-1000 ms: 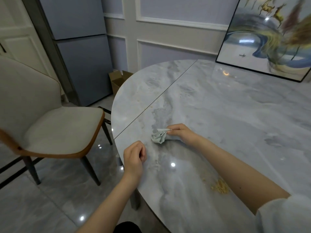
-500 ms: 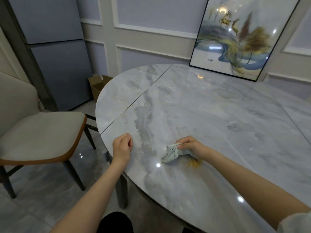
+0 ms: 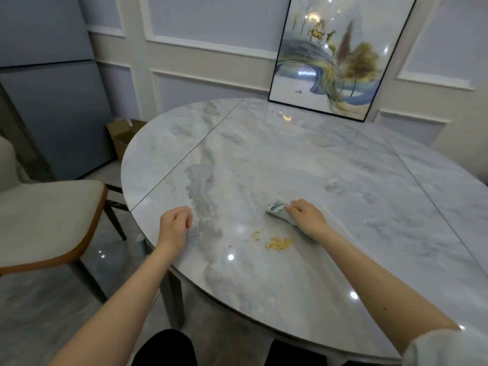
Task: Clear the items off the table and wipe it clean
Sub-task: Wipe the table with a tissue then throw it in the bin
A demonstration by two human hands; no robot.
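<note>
A: Any containers in sight?

B: Only one, an open brown cardboard box on the floor behind the counter's far left edge. Its flaps stand up, and what it holds cannot be told from here.

A: And the cleaning thing?

B: A crumpled pale green cloth lies on the round grey-white marble counter, near the middle of the near half. The right hand rests on top of it, fingers curled and pinching the soft folds. Just nearer the person, a small loose heap of yellow crumbs sits on the stone, with a few scattered bits to its left, apart from the cloth.

A: The other hand?

B: The left hand hovers at the counter's near left rim, its fingers curled loosely inward and holding nothing.

A: What is the surface like?

B: Glossy, veined in darker grey, with bright ceiling light spots mirrored in it. Thin straight seams cross it on the left and on the right, dividing the top into panels.

A: And the room?

B: A black-framed painting of golden deer and trees stands on the far side, leaning on a lilac panelled wall with white mouldings. To the left stands a cream upholstered chair with an orange-brown wooden edge, then a tall grey-blue fridge. The floor is polished grey tile.
</note>
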